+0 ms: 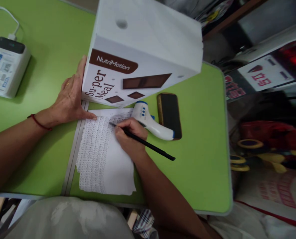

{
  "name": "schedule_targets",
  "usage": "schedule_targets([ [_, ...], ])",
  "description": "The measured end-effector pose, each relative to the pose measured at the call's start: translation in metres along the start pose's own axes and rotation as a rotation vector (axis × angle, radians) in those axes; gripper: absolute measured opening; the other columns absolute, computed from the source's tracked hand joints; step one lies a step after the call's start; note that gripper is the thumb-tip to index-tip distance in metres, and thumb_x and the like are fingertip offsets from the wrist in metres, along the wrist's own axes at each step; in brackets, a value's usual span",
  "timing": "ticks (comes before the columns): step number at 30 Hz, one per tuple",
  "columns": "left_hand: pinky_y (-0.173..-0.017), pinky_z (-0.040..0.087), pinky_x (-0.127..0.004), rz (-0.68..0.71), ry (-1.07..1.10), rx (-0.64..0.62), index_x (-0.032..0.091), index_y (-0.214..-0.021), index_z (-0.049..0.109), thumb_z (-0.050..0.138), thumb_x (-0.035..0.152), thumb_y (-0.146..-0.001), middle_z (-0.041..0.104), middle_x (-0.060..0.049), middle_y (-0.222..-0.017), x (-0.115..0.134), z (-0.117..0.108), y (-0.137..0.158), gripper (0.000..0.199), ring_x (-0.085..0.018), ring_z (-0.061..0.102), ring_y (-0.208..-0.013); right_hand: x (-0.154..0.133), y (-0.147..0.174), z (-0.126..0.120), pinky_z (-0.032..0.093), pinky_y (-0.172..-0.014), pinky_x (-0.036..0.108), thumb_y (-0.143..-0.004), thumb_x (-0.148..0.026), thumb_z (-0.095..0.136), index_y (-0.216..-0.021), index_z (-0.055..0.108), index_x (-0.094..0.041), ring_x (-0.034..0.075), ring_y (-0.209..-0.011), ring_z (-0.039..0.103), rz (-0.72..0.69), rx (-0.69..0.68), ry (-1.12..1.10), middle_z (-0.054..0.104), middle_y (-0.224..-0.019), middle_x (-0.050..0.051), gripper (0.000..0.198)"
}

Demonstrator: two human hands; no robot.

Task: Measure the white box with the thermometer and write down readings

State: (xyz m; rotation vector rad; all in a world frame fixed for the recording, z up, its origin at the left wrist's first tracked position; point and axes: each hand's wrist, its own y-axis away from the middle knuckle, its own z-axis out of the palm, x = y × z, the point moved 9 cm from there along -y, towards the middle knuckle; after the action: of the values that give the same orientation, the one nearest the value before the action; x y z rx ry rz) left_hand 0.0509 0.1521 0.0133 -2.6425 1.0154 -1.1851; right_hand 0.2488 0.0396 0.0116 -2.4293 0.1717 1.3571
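Observation:
My right hand (131, 134) is closed around a slim black pen (152, 148), its tip touching a sheet of paper (118, 166). Dense handwritten lines fill the sheet's left part, while its lower right is blank. My left hand (71, 96) lies with fingers apart, the thumb on the paper's upper left edge and the fingers beside the left side of a white NutriMotion box (148, 39). Just right of my right hand lies a white and blue infrared thermometer (154, 124), its handle end reaching a dark phone (169, 113).
The green folding table (202, 172) has a metal seam left of the paper. A white power bank (9, 68) with a plugged-in cable stands at far left. Beyond the right edge are a bag with red print (274, 192) and yellow-handled scissors (269, 159).

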Motion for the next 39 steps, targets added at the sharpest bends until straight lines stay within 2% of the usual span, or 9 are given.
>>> schedule_targets([
  [10, -0.119, 0.029, -0.068, -0.004, 0.000, -0.006, 0.023, -0.156, 0.030, 0.075, 0.096, -0.048, 0.038, -0.022, -0.160, 0.002, 0.000, 0.000, 0.139, -0.052, 0.039, -0.145, -0.005, 0.000, -0.002, 0.044, -0.051, 0.027, -0.069, -0.022, 0.056, -0.062, 0.052, -0.026, 0.011, -0.050, 0.049, -0.061, 0.018, 0.018, 0.054, -0.054, -0.008, 0.010],
  [18, -0.117, 0.031, -0.072, 0.030, 0.007, 0.005, 0.023, -0.154, 0.033, 0.080, 0.094, -0.043, 0.038, -0.021, -0.161, -0.004, 0.002, -0.001, 0.140, -0.053, 0.040, -0.143, -0.008, 0.001, -0.003, 0.042, -0.048, 0.025, -0.071, -0.020, 0.056, -0.061, 0.053, -0.025, 0.010, -0.048, 0.048, -0.084, 0.024, -0.020, 0.053, -0.053, -0.008, 0.012],
  [22, -0.119, 0.030, -0.069, 0.028, 0.009, 0.030, 0.023, -0.155, 0.032, 0.080, 0.093, -0.045, 0.040, -0.022, -0.159, -0.002, 0.000, 0.000, 0.139, -0.052, 0.039, -0.144, -0.006, 0.002, 0.003, 0.045, -0.051, 0.026, -0.072, -0.021, 0.058, -0.064, 0.055, -0.025, 0.011, -0.049, 0.050, -0.095, -0.019, -0.005, 0.056, -0.054, -0.008, 0.010],
  [29, -0.118, 0.032, -0.068, 0.047, 0.009, 0.050, 0.023, -0.155, 0.033, 0.077, 0.095, -0.047, 0.041, -0.022, -0.158, -0.002, 0.001, 0.001, 0.137, -0.052, 0.040, -0.143, -0.010, 0.003, 0.002, 0.044, -0.050, 0.025, -0.072, -0.018, 0.057, -0.064, 0.053, -0.025, 0.010, -0.048, 0.049, -0.161, -0.005, -0.018, 0.055, -0.055, -0.009, 0.012],
  [35, -0.114, 0.033, -0.075, 0.045, 0.002, -0.006, 0.023, -0.154, 0.032, 0.079, 0.094, -0.046, 0.033, -0.020, -0.164, -0.002, 0.002, -0.002, 0.138, -0.054, 0.040, -0.142, -0.012, 0.003, -0.001, 0.042, -0.047, 0.024, -0.071, -0.018, 0.057, -0.062, 0.052, -0.025, 0.009, -0.045, 0.047, -0.157, 0.032, -0.012, 0.052, -0.052, -0.009, 0.012],
  [39, -0.115, 0.032, -0.073, 0.015, -0.009, -0.007, 0.021, -0.156, 0.031, 0.078, 0.095, -0.047, 0.034, -0.022, -0.163, -0.001, 0.001, -0.002, 0.139, -0.055, 0.039, -0.143, -0.009, 0.002, -0.002, 0.043, -0.048, 0.025, -0.071, -0.021, 0.056, -0.062, 0.052, -0.025, 0.010, -0.047, 0.049, -0.113, 0.034, 0.007, 0.053, -0.053, -0.008, 0.011],
])
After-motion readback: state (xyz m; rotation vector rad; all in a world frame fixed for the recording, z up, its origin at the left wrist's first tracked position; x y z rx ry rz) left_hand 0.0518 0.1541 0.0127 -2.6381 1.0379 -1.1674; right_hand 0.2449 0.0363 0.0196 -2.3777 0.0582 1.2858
